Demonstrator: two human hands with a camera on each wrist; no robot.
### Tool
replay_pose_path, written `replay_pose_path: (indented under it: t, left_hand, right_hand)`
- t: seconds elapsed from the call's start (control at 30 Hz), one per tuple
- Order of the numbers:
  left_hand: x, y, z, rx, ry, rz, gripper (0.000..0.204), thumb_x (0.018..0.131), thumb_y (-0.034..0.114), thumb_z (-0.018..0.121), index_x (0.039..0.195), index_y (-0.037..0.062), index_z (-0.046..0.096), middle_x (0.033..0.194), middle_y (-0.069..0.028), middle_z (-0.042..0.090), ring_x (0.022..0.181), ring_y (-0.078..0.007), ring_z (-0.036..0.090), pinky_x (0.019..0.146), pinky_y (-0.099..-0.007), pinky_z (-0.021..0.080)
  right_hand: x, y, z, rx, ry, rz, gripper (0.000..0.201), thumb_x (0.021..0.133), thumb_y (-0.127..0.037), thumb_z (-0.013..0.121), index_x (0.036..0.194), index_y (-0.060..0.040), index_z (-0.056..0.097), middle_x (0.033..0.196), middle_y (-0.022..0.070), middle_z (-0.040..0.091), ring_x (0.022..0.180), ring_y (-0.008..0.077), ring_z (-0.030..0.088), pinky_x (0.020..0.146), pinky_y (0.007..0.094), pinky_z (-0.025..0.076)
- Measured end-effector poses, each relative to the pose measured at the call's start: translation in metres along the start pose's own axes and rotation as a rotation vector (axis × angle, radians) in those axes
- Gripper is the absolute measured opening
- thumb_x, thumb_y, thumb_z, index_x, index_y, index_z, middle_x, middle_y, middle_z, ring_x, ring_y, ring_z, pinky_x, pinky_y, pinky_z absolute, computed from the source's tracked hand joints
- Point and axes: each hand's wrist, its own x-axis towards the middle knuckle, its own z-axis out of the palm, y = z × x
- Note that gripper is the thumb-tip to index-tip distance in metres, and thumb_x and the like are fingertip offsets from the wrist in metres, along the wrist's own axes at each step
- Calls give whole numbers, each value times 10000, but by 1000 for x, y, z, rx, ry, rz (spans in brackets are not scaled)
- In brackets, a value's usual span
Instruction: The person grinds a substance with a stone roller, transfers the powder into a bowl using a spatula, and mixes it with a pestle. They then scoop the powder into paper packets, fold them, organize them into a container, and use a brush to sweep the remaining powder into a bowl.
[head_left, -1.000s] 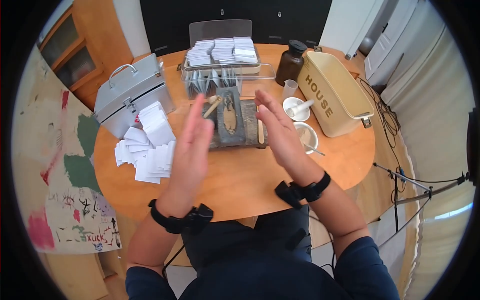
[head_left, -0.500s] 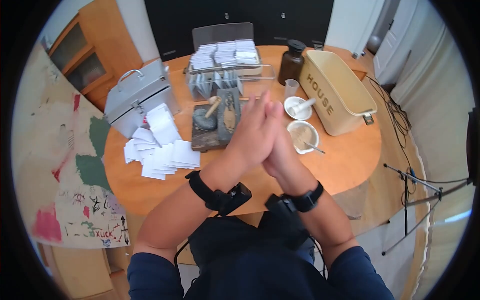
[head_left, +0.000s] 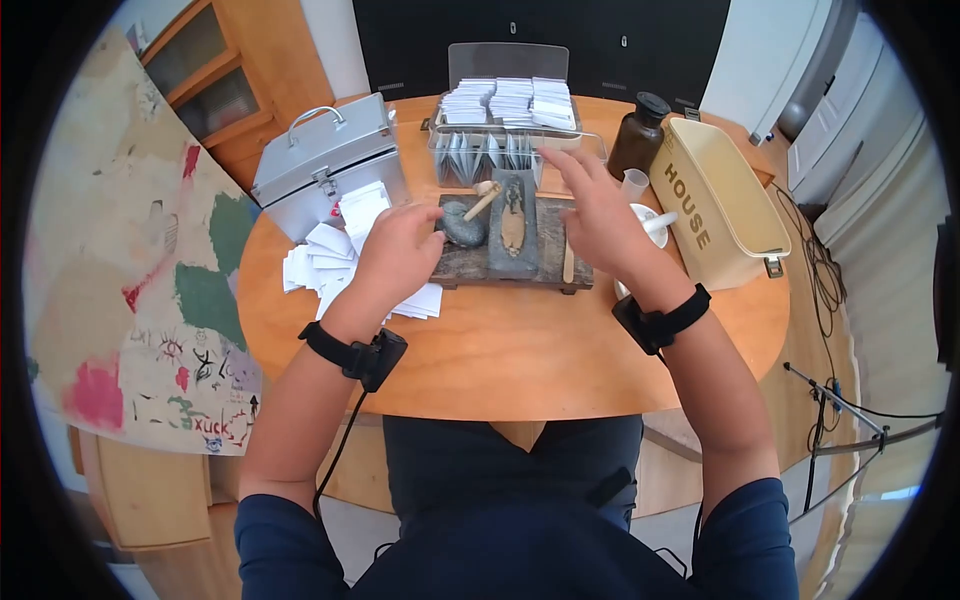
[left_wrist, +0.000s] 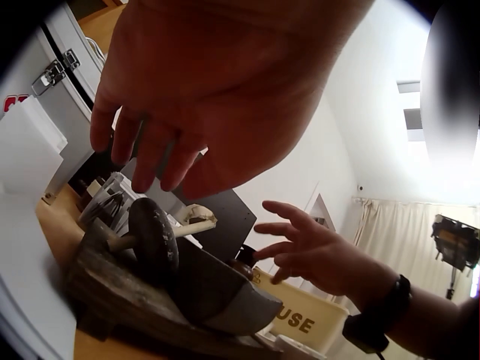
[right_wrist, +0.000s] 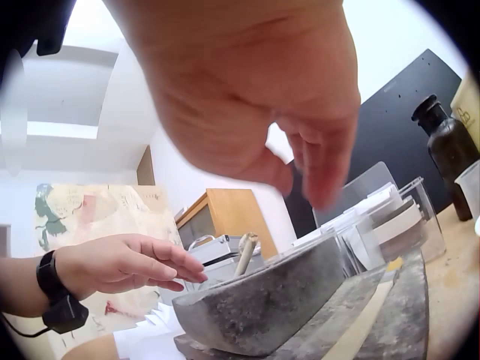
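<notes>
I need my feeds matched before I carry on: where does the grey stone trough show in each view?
Head: the grey stone trough lies above and slightly right of centre.
Left wrist: low in the picture, just left of the middle.
Right wrist: large, low and near the middle.
Shared landmark: the pale handle, left of the trough in the head view, above it in both wrist views.

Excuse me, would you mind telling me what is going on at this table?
A person holds both hands above the table, neither gripping anything. The left hand is near a stone wheel with a wooden handle; the right hand hovers on the other side of a stone trough. The trough holds tan powder and sits beside the wheel on a dark board.
</notes>
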Motion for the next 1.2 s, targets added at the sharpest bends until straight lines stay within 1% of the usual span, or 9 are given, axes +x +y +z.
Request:
replay_pose_path:
  t: [0.1, 0.17, 0.47, 0.7, 0.77, 0.8, 0.9, 1.13, 1.2]
  left_hand:
    - [2, 0, 4, -155, -125, -153, 381, 833, 100, 648, 1202, 7, 626, 1126, -172, 668, 1094, -325, 607, 923, -414, 489]
    - [5, -5, 10, -129, -85, -205, 362, 816, 99, 673, 1162, -4, 638, 1063, -172, 683, 1082, -320, 610, 914, -407, 493]
    - [12, -25, 36, -101, -150, -199, 171, 756, 133, 738, 884, 22, 715, 1017, -178, 645, 1028, -377, 560, 894, -448, 463]
    - [14, -39, 45, -66, -131, -104, 189, 765, 82, 716, 946, 29, 709, 1044, -154, 639, 1085, -367, 546, 928, -434, 456]
    - [14, -35, 38, -166, 14, 29, 193, 803, 61, 683, 992, 21, 689, 1024, -156, 652, 1022, -368, 574, 890, -425, 471]
    - [16, -24, 27, -172, 7, 26, 193, 803, 61, 683, 992, 21, 689, 1024, -156, 652, 1022, -368, 574, 890, -425, 471]
    - [25, -13, 15, -393, -54, -122, 138, 899, 109, 618, 998, 18, 648, 878, -181, 686, 839, -383, 648, 736, -437, 503]
    - [44, 6, 4, -398, -186, -134, 137, 937, 143, 589, 994, 26, 632, 899, -171, 690, 864, -356, 656, 747, -413, 504]
    - [47, 10, 8, -373, -184, -120, 132, 951, 121, 578, 1012, 8, 612, 835, -104, 665, 737, -190, 598, 696, -319, 479]
  right_hand:
    - [9, -5, 12, 11, 149, -158, 256, 886, -99, 614, 1139, -100, 650, 1035, 141, 686, 952, 341, 653, 807, 438, 522]
    - [20, -11, 11, 22, -83, -48, 262, 884, -119, 624, 1145, -104, 654, 1067, 133, 674, 976, 333, 647, 835, 437, 520]
    - [49, -17, 46, -138, -248, -225, 162, 868, -136, 651, 990, -42, 699, 894, 137, 680, 882, 347, 645, 786, 421, 520]
    - [50, -15, 47, -32, -254, -233, 146, 855, -100, 654, 969, -17, 692, 870, 155, 687, 849, 356, 639, 771, 412, 514]
    - [47, -18, 39, 58, -215, -172, 134, 873, -91, 658, 977, -9, 681, 822, 129, 678, 765, 268, 639, 717, 359, 507]
    - [46, -23, 32, 57, -220, -165, 134, 873, -91, 658, 977, -9, 681, 822, 129, 678, 765, 268, 639, 717, 359, 507]
    - [44, -27, 23, 261, -204, 106, 101, 932, -102, 646, 1000, -35, 678, 814, 1, 624, 703, 61, 533, 646, 245, 462]
    - [27, -2, 1, 371, -213, 84, 163, 954, -112, 624, 1070, -23, 697, 831, -29, 621, 708, 48, 523, 645, 232, 453]
    - [23, 3, -5, 353, -296, 179, 210, 971, -168, 615, 1070, -2, 700, 807, -20, 613, 693, 53, 519, 634, 227, 448]
